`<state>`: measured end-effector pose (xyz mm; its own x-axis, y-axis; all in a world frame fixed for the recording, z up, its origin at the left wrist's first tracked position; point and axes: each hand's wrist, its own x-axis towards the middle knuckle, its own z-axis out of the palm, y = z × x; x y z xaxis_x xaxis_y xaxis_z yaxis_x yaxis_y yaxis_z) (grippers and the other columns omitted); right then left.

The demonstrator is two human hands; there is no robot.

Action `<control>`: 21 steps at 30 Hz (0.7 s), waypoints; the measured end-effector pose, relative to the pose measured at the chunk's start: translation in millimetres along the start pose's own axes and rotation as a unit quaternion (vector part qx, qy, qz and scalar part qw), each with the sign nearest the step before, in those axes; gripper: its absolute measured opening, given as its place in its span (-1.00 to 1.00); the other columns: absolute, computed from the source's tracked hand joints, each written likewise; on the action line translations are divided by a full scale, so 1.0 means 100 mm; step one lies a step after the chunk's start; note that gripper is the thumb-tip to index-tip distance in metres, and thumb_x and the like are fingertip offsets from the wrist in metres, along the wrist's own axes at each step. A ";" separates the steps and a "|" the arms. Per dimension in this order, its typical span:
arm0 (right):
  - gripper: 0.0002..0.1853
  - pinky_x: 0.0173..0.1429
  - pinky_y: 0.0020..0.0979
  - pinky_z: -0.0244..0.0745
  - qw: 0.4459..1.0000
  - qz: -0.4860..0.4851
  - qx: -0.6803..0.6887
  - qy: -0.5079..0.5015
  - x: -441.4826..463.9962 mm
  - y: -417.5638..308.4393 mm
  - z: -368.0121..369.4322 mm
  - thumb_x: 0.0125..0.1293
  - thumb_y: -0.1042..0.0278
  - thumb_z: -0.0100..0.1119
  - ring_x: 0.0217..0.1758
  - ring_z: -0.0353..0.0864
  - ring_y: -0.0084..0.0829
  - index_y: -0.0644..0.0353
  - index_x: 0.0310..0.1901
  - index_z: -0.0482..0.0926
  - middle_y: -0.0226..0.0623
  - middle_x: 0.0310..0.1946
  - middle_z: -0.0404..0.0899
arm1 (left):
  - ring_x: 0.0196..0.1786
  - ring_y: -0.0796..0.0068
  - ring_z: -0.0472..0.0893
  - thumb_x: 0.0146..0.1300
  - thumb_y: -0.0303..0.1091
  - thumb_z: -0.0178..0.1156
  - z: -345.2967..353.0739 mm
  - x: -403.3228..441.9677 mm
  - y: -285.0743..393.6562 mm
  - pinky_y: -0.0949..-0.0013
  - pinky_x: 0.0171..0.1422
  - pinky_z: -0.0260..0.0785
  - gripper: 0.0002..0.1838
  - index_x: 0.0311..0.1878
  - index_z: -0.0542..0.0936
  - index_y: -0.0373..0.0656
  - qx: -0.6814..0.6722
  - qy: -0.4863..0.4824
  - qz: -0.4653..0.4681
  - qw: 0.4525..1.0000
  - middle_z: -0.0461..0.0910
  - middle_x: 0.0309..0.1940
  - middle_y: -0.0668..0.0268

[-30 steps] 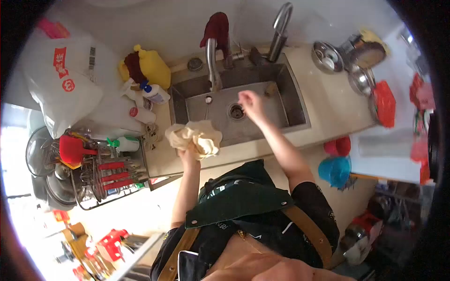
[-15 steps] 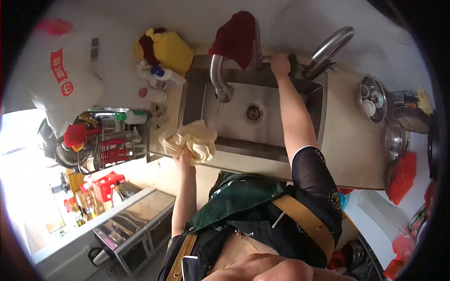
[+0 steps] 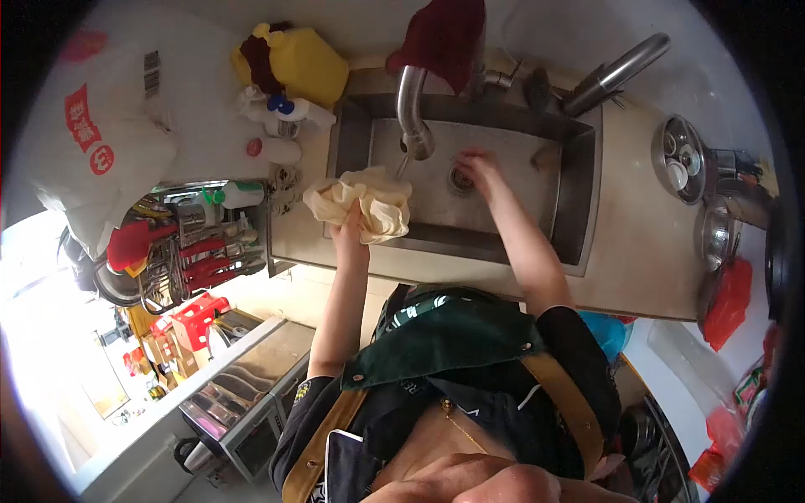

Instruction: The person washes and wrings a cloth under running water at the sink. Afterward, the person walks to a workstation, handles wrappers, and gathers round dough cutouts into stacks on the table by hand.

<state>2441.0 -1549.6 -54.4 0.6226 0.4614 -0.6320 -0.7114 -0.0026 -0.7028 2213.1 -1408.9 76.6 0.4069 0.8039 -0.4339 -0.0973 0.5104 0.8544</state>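
Note:
My left hand (image 3: 350, 236) grips a bunched cream cloth (image 3: 369, 201) over the sink's near left corner, thumb pressed on its folds. Down inside the stainless steel sink (image 3: 511, 147), my right hand (image 3: 478, 168) hovers by the drain (image 3: 460, 178), its fingers loosely apart with nothing visible in them. Between the hands and farther back, a curved faucet (image 3: 408, 105) points into the basin, and a thin streak like water shows under its spout. A dark red cloth (image 3: 440, 42) drapes over the faucet's upper part.
A second metal spout (image 3: 616, 75) rises behind the sink's right corner. Left of the basin stand a yellow jug (image 3: 310, 63) and white bottles (image 3: 281, 151). A utensil rack (image 3: 205, 251) sits at far left. Metal bowls (image 3: 681, 159) line the right side of the counter (image 3: 633, 226).
My right hand has left the faucet's base behind the sink and come down into the basin near the drain. My left hand, still with the cream cloth, is slightly farther right and up.

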 end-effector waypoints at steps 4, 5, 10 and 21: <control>-0.86 -0.04 -0.39 0.48 0.989 0.028 0.138 -0.048 -0.29 0.08 0.39 0.08 0.60 0.10 -0.17 0.49 -0.31 0.34 -0.28 0.44 -0.20 -0.29 0.46 | -0.02 0.45 0.44 0.11 -0.50 0.13 -0.11 0.04 0.02 0.43 0.02 0.33 -0.56 0.07 0.27 -0.24 0.011 -0.021 0.011 1.000 0.39 -0.05 0.25; -0.86 -0.04 -0.39 0.48 0.989 0.028 0.139 -0.047 -0.32 0.08 0.45 0.08 0.60 0.10 -0.17 0.49 -0.31 0.34 -0.28 0.44 -0.20 -0.29 0.46 | -0.03 0.45 0.44 0.11 -0.50 0.13 -0.11 0.02 0.03 0.43 0.01 0.33 -0.56 0.06 0.27 -0.24 0.020 -0.002 0.013 1.000 0.40 -0.05 0.25; -0.82 -0.02 -0.38 0.48 0.986 0.041 0.157 -0.047 -0.41 -0.03 0.60 0.04 0.65 0.12 -0.17 0.49 -0.28 0.40 -0.28 0.40 -0.15 -0.32 0.45 | -0.04 0.46 0.45 0.09 -0.50 0.15 -0.21 0.04 0.06 0.43 -0.03 0.35 -0.55 0.06 0.27 -0.24 0.020 0.028 -0.004 0.999 0.40 -0.06 0.25; -0.74 -0.19 -0.40 0.51 0.989 0.060 0.127 -0.050 -0.07 0.20 0.61 0.05 0.68 0.06 -0.28 0.51 -0.29 0.40 -0.18 0.33 -0.15 -0.32 0.41 | -0.05 0.42 0.46 0.06 -0.51 0.17 -0.27 0.13 0.04 0.43 -0.01 0.35 -0.54 0.05 0.28 -0.27 -0.002 0.006 -0.001 1.000 0.41 -0.06 0.23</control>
<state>2402.2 -1498.8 -44.1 0.5025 0.5568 -0.6614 -0.8450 0.1547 -0.5118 2193.6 -1388.2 66.9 0.3955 0.8063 -0.4398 -0.0991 0.5135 0.8523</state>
